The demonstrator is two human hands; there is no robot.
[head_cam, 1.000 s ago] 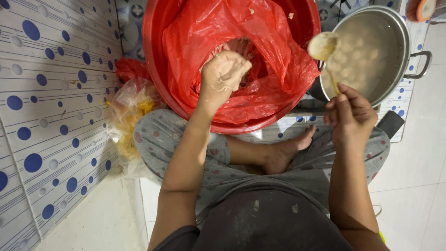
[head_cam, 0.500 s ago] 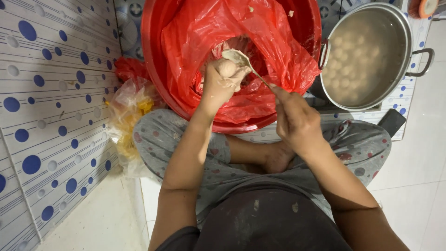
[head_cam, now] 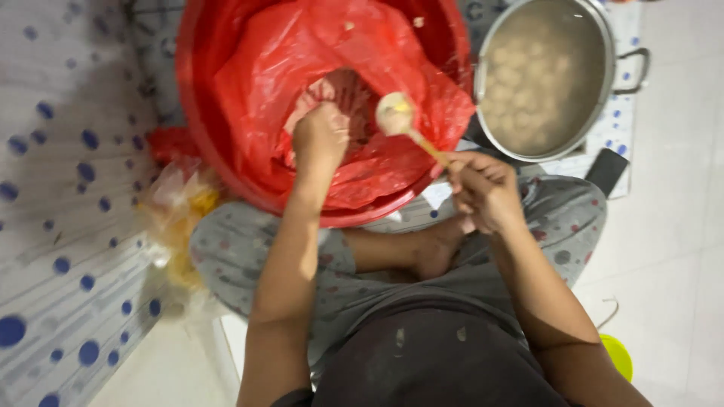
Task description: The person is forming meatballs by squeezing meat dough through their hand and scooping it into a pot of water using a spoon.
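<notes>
A big red basin [head_cam: 204, 162] lined with a red plastic bag [head_cam: 264, 60] stands in front of my crossed legs. My left hand [head_cam: 320, 136] is down in the bag, fingers closed around pale paste; how much it holds is hidden. My right hand [head_cam: 483, 188] grips the handle of a spoon [head_cam: 400, 120], whose bowl carries a pale lump just right of my left hand, over the bag. To the right stands a metal pot [head_cam: 603, 113] of cloudy water with several pale balls in it.
A white wall with blue dots runs along the left. A crumpled clear bag with yellow contents [head_cam: 181, 218] lies by my left knee. A dark flat object [head_cam: 607, 172] sits under the pot's near side. A yellow-green round thing [head_cam: 618, 354] lies on the tiled floor at right.
A second ago the spoon was over the pot. It then swung left to my left hand in the bag, and now has drawn slightly right with a lump on it. The view has shifted.
</notes>
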